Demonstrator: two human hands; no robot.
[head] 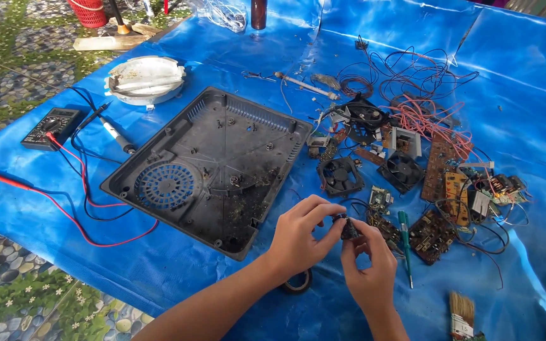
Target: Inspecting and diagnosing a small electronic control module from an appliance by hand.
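Both of my hands meet over the blue tarp (235, 278) near the front. My left hand (298, 237) and my right hand (368, 265) pinch a small dark electronic part (347, 227) between their fingertips. Just left of them lies an empty black plastic appliance base (210, 167) with a round vent grille. A roll of black tape (298, 284) lies under my left wrist, partly hidden. A green-handled screwdriver (405, 243) lies right of my right hand.
Two black fans (340, 175), several circuit boards (440, 167) and tangled red and black wires (424, 95) spread at the right. A multimeter (52, 126) with red and black leads and a soldering iron (116, 134) lie at the left. A brush (461, 312) lies at the front right.
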